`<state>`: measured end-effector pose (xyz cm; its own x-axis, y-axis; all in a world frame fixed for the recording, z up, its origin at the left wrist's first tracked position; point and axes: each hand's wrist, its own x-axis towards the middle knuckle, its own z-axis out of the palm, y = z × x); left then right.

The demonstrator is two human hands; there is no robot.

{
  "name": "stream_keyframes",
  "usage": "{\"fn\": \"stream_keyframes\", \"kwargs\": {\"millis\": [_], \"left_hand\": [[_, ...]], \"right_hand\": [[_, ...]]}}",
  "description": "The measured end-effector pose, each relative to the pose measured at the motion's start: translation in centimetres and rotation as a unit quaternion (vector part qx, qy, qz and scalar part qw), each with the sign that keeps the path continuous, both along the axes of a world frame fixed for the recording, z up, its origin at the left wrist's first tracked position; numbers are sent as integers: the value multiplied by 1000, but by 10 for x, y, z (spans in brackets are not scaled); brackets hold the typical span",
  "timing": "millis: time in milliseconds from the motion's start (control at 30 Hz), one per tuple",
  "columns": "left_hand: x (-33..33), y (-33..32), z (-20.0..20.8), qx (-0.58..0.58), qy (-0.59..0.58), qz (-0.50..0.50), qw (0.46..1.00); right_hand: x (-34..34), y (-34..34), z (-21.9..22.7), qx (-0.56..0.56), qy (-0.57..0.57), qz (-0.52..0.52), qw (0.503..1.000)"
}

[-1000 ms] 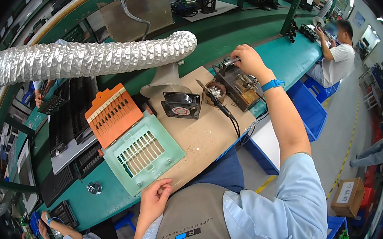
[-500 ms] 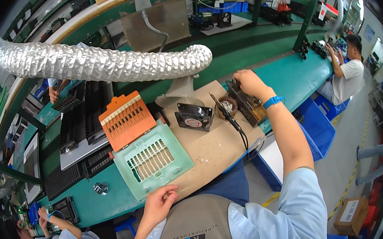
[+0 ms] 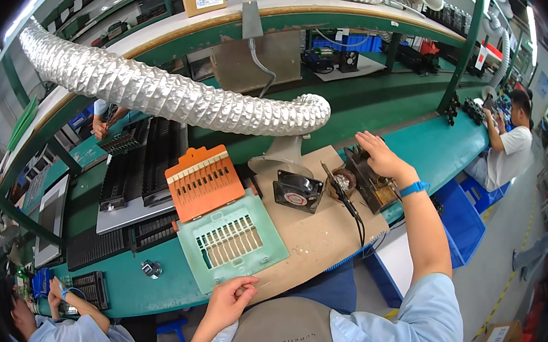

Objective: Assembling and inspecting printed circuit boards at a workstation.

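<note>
My right hand (image 3: 386, 159) is over a dark, worn metal box (image 3: 370, 188) at the right of the brown board, its fingers stretched out. Beside that box, a soldering iron (image 3: 344, 194) with a black cord leans across a round pot (image 3: 344, 181) with pale bits inside. My left hand (image 3: 230, 302) is closed, thumb against curled fingers, near the front edge of a pale green slotted fixture (image 3: 274, 240); anything inside it is hidden. The fixture's orange lid (image 3: 202, 194) is hinged back, with a row of small dark parts on it.
A small black fan (image 3: 297, 192) stands behind the fixture. Above it runs a silver flexible duct (image 3: 182, 99) ending in a hood (image 3: 281, 160). Black racks (image 3: 125, 176) are on the left. Blue bins (image 3: 457, 225) stand at the right. Other people work at both ends of the bench.
My right hand's fingers have straightened out from a curled grip at the metal box. The whole view has shifted, with bench things now lower and farther right. My left hand stays closed.
</note>
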<state>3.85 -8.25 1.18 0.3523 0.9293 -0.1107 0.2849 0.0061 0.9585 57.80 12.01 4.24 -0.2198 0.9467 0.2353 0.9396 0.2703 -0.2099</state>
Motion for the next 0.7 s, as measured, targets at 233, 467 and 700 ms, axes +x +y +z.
{"fn": "stream_keyframes", "kwargs": {"millis": [233,467,700], "left_hand": [[-3,1,3,-15,0,-11,1000],[2,2,0,6,18,-16,1000],[6,-1,-6,50,2,-10,999]], "right_hand": [[-13,-40,15,-32,62,-34,997],[-22,-15,12,-33,68,-25,997],[-22,2,-4,-3,47,-64,997]]}}
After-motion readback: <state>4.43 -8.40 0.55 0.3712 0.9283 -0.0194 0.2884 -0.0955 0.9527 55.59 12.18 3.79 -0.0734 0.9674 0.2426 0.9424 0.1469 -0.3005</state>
